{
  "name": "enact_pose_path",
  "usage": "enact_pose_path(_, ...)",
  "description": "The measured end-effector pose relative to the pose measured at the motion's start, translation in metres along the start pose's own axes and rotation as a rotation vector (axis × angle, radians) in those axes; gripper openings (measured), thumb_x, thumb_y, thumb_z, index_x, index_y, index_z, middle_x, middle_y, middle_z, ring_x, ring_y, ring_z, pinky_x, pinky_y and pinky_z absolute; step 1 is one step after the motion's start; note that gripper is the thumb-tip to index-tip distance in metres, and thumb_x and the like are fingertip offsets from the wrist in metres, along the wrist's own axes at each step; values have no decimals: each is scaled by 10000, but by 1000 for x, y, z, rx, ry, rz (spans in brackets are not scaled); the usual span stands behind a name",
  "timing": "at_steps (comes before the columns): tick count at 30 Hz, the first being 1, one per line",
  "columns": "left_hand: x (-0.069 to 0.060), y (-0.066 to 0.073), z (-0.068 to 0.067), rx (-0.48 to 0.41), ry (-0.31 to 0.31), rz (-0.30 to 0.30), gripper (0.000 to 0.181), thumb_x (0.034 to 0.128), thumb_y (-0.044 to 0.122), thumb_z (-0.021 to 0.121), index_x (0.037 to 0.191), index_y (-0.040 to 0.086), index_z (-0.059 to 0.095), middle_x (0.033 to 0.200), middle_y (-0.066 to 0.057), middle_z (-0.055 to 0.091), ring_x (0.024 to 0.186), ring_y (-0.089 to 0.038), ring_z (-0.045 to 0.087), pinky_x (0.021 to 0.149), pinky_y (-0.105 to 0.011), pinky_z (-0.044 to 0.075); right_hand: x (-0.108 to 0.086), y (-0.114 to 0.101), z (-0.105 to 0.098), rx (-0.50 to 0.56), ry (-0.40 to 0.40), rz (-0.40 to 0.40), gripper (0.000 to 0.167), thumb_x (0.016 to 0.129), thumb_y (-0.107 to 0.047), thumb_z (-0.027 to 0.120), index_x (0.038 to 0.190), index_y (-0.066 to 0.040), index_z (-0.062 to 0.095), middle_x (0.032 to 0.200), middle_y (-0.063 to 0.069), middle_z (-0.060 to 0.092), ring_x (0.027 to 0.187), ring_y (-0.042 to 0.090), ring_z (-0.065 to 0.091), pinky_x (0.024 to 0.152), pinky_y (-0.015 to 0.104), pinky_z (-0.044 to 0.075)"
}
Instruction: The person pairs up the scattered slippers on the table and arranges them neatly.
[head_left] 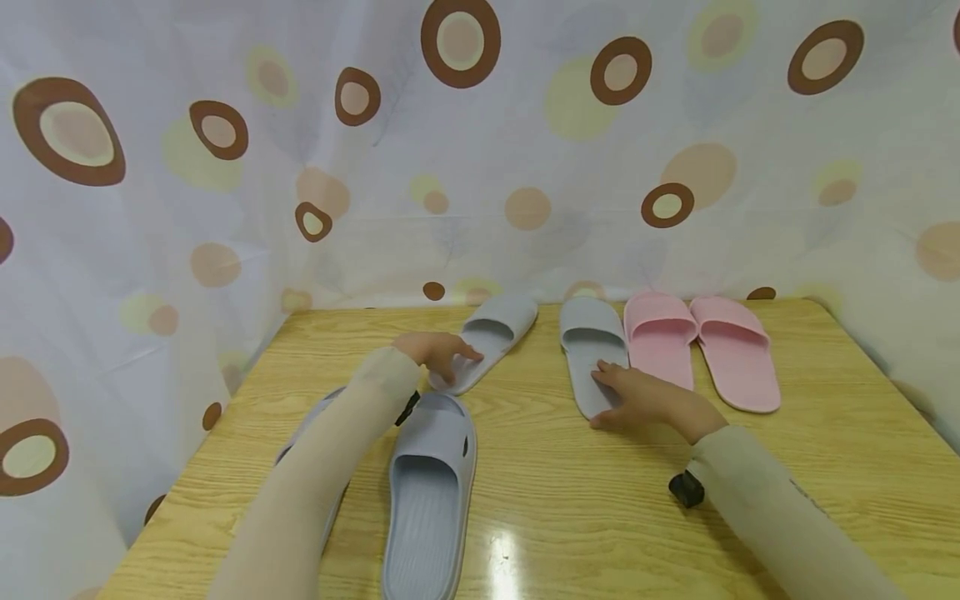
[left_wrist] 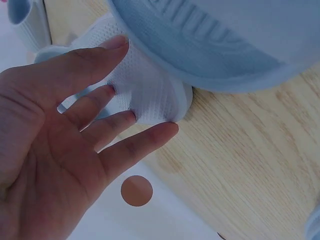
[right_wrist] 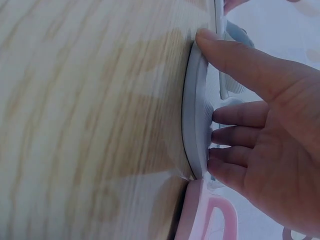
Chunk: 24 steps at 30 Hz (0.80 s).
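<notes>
While the left hand (head_left: 438, 352) is resting spread fingers on the pale slipper (head_left: 497, 335) well left of the pink slippers (head_left: 663, 346), we are seeing the right hand (head_left: 633, 396), fingers also apart, touching a second pale slipper (head_left: 585, 360) just beside them, presumably steadying rather than gripping.

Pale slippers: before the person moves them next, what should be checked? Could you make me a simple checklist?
1. Left hand at the left pale slipper: ok, its fingers touch it.
2. Right hand at the right pale slipper: ok, its fingers touch it.
3. Both pale ones lined up side by side: not ok, the left one slants and a gap parts them.
4. Right pale slipper free of the pink slippers: cannot tell, it lies close beside one and contact is unclear.
5. Left grey slipper in plain view: not ok, the left sleeve hides much of it.
</notes>
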<state>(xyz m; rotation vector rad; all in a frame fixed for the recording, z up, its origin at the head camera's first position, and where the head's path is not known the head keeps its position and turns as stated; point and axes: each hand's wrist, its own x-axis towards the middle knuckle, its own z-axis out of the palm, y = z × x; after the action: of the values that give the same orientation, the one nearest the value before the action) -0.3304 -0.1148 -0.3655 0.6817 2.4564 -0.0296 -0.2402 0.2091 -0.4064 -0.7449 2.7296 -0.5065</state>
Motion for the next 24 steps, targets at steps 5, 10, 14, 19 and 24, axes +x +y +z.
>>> enact_pose_path(5, 3, 5, -1, 19, 1, 7, 672, 912, 115, 660, 1481, 333, 376, 1567, -54, 269, 1437, -275, 229, 1055, -397, 356, 2, 2, -1, 1, -1, 0, 851, 848, -418, 717, 1404, 128, 375, 1471, 364, 259, 1326, 534, 285, 1070, 587, 273)
enact_pose_path(10, 3, 12, -2, 39, -2, 22, 662, 919, 143, 659, 1486, 322, 369, 1564, -54, 278, 1435, -268, 237, 1096, -412, 322, 3, 3, -2, 8, -5, 6, 859, 841, -423, 724, 1399, 134, 380, 1465, 370, 263, 1327, 532, 285, 1074, 584, 269)
enact_pose_path(14, 4, 18, -3, 52, -11, 39, 662, 922, 143, 649, 1491, 319, 360, 1568, -40, 269, 1440, -260, 227, 1094, -402, 321, 3, 3, -4, 3, -12, 7, 860, 836, -415, 731, 1392, 141, 383, 1458, 376, 270, 1326, 528, 291, 1073, 580, 275)
enact_pose_path(19, 8, 24, -3, 82, -28, 67, 656, 930, 133, 618, 1502, 294, 342, 1574, -61, 249, 1444, -257, 213, 1032, -348, 348, 4, 2, -6, -10, -9, -2, 853, 829, -403, 742, 1381, 148, 396, 1442, 384, 292, 1315, 522, 316, 1064, 573, 294)
enact_pose_path(24, 11, 34, -2, 130, -41, 123, 634, 942, 158, 606, 1509, 242, 335, 1561, -82, 277, 1436, -252, 239, 1121, -354, 278, 5, 2, -7, -7, -13, 0, 840, 825, -389, 750, 1374, 147, 407, 1439, 385, 296, 1315, 518, 321, 1064, 570, 296)
